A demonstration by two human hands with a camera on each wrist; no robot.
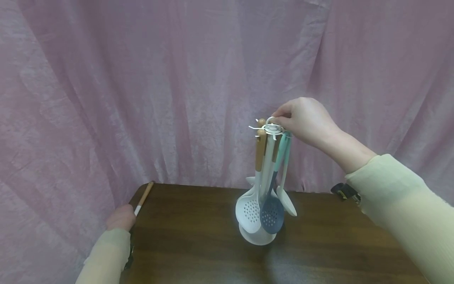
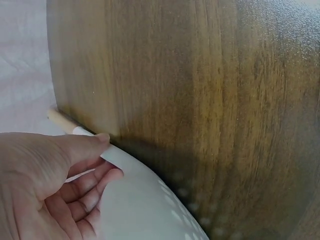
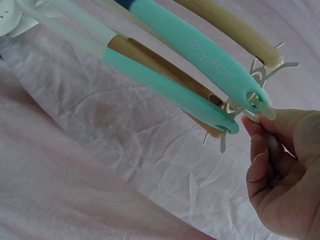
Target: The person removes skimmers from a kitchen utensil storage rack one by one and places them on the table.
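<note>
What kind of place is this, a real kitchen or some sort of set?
Probably a staged recording corner, not a working kitchen. A pink curtain covers the whole background, and the wooden table carries just a white utensil rack hung with ladles and skimmers. No stove or sink is in view.

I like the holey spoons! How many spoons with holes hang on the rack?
2. A white slotted spoon hangs front left, a dark blue one beside it on the right. Others behind may be hidden.

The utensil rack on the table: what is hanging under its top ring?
Under the rack, held by the right hand, hang a white slotted spoon, a blue slotted spoon and teal-handled utensils. Their overlap hides the exact count.
</note>
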